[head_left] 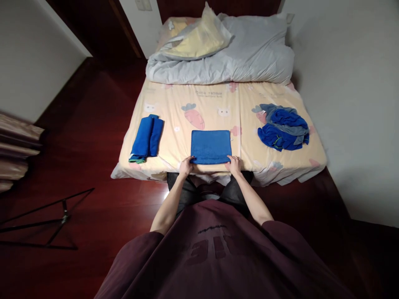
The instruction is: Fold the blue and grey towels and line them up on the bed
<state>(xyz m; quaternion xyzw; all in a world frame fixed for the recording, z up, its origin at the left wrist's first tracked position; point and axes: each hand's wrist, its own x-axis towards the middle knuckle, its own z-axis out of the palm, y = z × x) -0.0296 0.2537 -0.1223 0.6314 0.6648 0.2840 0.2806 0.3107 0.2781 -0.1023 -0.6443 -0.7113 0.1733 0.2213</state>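
A folded blue towel (210, 146) lies flat at the near edge of the bed (218, 104). My left hand (186, 166) pinches the towel's near left corner, fingers closed on the cloth. At the near right corner, my right hand (234, 165) grips the towel the same way. On the left side of the bed sit folded blue towels (147, 138) in a neat stack. A loose heap of blue and grey towels (283, 127) rests on the right side.
A grey duvet (243, 58) and a yellow pillow (199, 39) are bunched at the head of the bed. A white wall (352, 104) runs close along the right. Dark red wood floor (93, 137) lies left, with a black tripod stand (56, 220) and brown folds (15, 145).
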